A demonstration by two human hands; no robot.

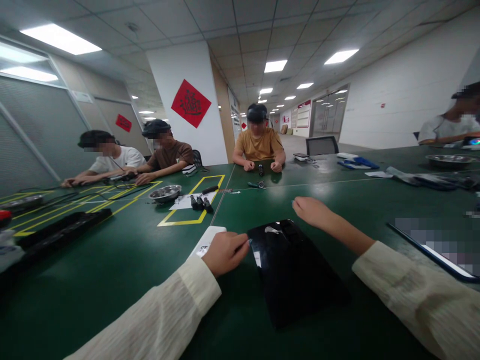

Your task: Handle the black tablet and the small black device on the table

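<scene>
A glossy black flat piece point(300, 280), like a panel or pouch, lies on the table in front of me. A darker raised part point(290, 231) and a small whitish scrap point(272, 230) sit at its far end. My left hand point(227, 252) is closed at its left edge, thumb and fingers pressed together; what they hold, if anything, cannot be made out. Partly under that hand is a white flat object point(206, 240) with dark print. Beyond the black piece's far right corner, my right hand point(313, 212) is raised with fingers curled closed, their contents hidden.
Across the green table sits a person point(258, 145); others sit left and right. Ahead left are a metal bowl point(165, 193), several black cylinders point(201, 203) and yellow tape outlines point(180, 223). Pliers point(257, 185) lie farther on. A tablet-like device point(435, 250) is at right.
</scene>
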